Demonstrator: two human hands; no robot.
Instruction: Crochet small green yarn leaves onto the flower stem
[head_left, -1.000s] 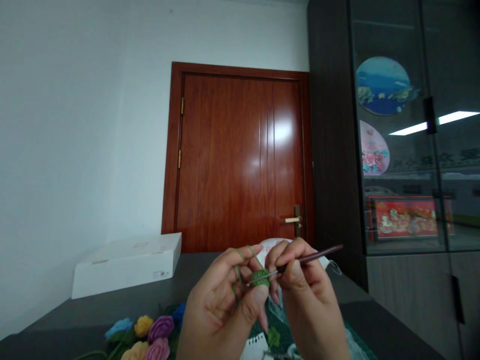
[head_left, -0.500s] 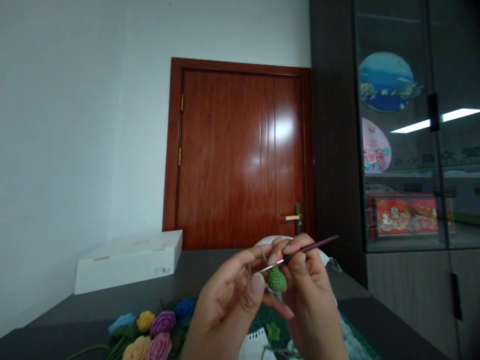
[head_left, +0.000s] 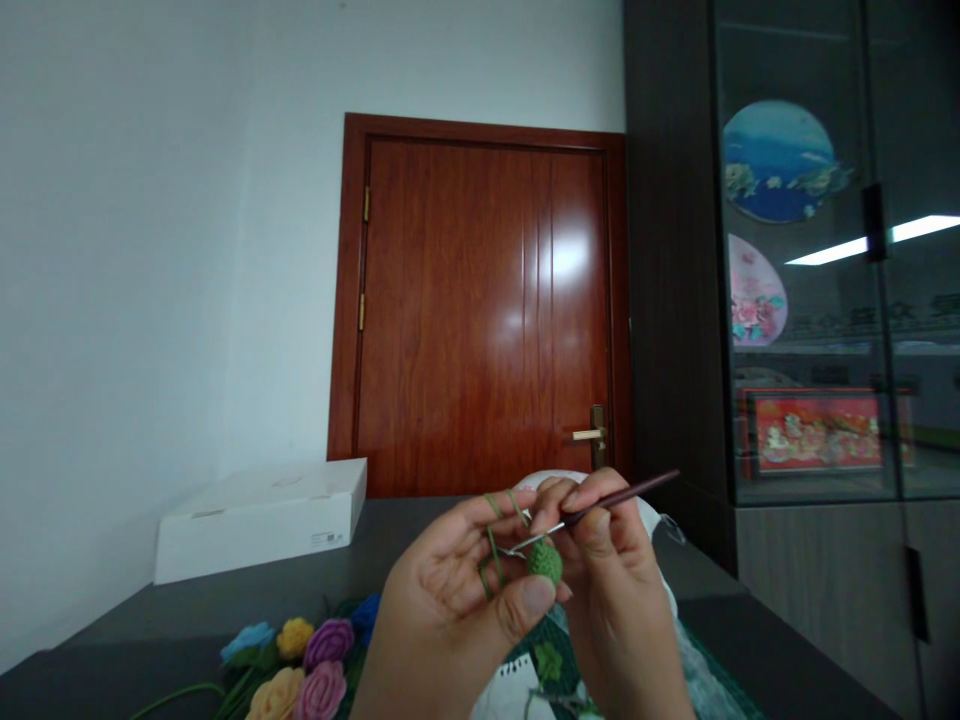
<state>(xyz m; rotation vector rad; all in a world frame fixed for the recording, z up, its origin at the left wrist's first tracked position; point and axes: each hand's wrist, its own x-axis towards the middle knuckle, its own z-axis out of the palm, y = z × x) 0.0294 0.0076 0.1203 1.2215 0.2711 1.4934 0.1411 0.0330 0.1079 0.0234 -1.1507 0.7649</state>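
Observation:
A small green crocheted piece [head_left: 545,561] is pinched in my left hand [head_left: 457,590], its thumb pressed against the lower edge. Green yarn [head_left: 493,545] loops around the fingers of that hand. My right hand [head_left: 619,570] grips a crochet hook [head_left: 630,491] by its dark handle, and the silver shaft points left across the top of the green piece. Whether the hook's tip has yarn on it is too small to tell.
Crocheted flowers [head_left: 322,690] lie at the lower left. Below my hands are a spiral notepad [head_left: 510,690], a green leaf-like piece [head_left: 548,661] and a green mat [head_left: 716,660]. A white box [head_left: 259,520] stands at the back left. Something white sits behind my hands.
My left hand has turned and moved slightly left, showing more of its palm and the yarn loops. The green piece has shifted a little left, and its thumb now presses on it.

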